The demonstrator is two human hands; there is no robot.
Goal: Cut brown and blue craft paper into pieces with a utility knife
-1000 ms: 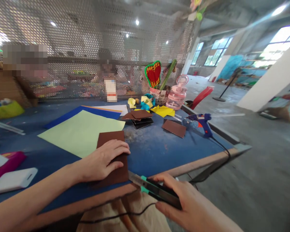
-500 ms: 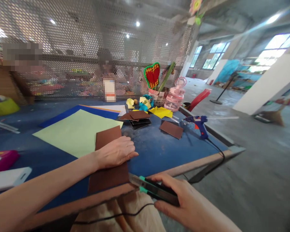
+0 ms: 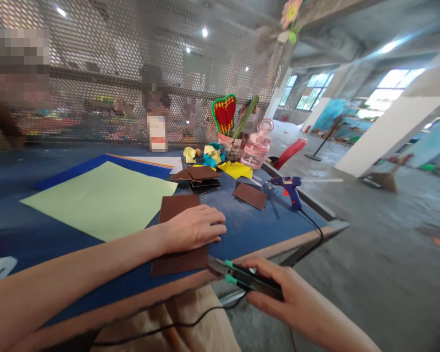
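A dark brown sheet (image 3: 179, 262) lies on the blue tabletop at the front edge. Across its middle rests my left hand (image 3: 194, 229), palm down with fingers stretched toward the right, hiding part of the sheet. My right hand (image 3: 275, 288) is closed around the black and green handle of a utility knife (image 3: 251, 279), just off the table's front edge. The knife's blade points left, its tip by the sheet's lower right corner; whether it touches is hard to tell.
A pale green sheet (image 3: 102, 200) overlaps a blue sheet (image 3: 73, 171) on the left. Brown pieces (image 3: 201, 173) are stacked behind my left hand; another brown piece (image 3: 251, 195) lies right. A glue gun (image 3: 291, 188) with its cord stands near the right edge, before a pink bottle (image 3: 255, 149).
The brown sheet has shifted and turned slightly on the table. My left hand has flattened, its fingers reaching farther right. The knife remains in my right hand, and the view has swung right.
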